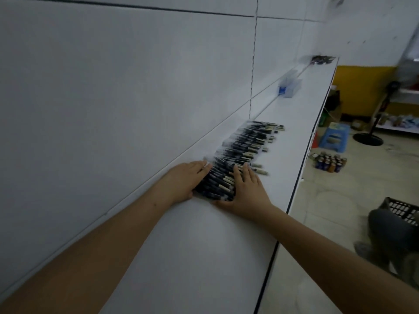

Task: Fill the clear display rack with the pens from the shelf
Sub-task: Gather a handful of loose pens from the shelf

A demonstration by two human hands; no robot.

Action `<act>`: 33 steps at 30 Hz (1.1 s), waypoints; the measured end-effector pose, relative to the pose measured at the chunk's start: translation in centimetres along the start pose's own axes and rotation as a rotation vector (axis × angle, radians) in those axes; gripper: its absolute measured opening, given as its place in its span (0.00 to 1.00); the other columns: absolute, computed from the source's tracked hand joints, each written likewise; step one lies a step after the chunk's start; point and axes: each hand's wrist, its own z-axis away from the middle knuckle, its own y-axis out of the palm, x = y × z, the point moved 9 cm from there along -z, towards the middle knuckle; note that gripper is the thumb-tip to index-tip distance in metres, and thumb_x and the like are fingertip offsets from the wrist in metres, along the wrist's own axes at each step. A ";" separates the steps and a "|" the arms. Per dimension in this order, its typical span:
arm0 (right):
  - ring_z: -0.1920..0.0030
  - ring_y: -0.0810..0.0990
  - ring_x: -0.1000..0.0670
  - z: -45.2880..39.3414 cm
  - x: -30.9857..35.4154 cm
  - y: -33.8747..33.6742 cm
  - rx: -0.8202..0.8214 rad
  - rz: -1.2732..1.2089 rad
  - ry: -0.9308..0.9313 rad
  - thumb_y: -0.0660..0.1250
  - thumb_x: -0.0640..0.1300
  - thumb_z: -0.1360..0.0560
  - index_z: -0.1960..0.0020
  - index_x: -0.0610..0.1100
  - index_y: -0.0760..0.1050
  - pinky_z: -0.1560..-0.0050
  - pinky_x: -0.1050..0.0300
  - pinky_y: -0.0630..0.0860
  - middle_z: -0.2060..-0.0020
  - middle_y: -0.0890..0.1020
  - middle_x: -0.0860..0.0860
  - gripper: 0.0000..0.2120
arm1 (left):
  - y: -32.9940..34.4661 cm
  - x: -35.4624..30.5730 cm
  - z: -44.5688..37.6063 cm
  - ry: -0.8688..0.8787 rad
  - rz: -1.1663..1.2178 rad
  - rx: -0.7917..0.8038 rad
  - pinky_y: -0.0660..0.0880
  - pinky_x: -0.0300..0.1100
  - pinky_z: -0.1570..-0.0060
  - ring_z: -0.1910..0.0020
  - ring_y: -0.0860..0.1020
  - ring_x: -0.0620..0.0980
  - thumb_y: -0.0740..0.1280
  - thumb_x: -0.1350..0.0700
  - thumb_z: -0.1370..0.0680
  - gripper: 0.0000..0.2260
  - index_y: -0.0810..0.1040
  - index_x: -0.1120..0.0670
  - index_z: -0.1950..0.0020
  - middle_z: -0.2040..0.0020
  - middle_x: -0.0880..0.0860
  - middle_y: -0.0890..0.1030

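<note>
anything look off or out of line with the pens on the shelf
Yes. A few loose pens lie apart from the main row of pens, beside the right hand, poking out toward the shelf edge. The image is too blurred to see damage.

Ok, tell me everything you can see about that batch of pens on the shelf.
The pens are dark, with pale ends, lying side by side in a long row on the white shelf against the wall. A few lie loose beside it. The left hand and right hand rest flat on the near end.
</note>
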 end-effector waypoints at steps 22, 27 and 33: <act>0.20 0.45 0.44 -7.6 -5.0 -1.0 0.050 0.058 -0.104 0.62 0.75 0.32 0.19 0.45 0.41 0.21 0.44 0.45 0.20 0.48 0.44 0.56 | -0.7 0.5 -7.6 -0.155 -0.059 0.042 0.71 0.48 0.43 0.34 0.68 0.56 0.70 0.61 0.30 0.38 0.57 0.56 0.23 0.31 0.57 0.68; 0.21 0.41 0.42 -6.7 -5.1 -1.1 0.169 0.079 -0.127 0.65 0.77 0.36 0.20 0.47 0.37 0.22 0.42 0.42 0.20 0.42 0.44 0.62 | -0.9 0.4 -5.7 -0.075 -0.121 0.030 0.72 0.49 0.45 0.37 0.71 0.56 0.74 0.50 0.32 0.39 0.61 0.55 0.25 0.35 0.56 0.72; 0.21 0.38 0.43 -3.8 -4.7 -2.8 0.169 0.058 -0.188 0.64 0.77 0.35 0.20 0.48 0.37 0.22 0.40 0.40 0.20 0.40 0.45 0.60 | -1.7 0.9 -3.0 -0.080 -0.046 -0.044 0.76 0.51 0.49 0.40 0.75 0.57 0.76 0.42 0.36 0.41 0.67 0.56 0.27 0.38 0.57 0.76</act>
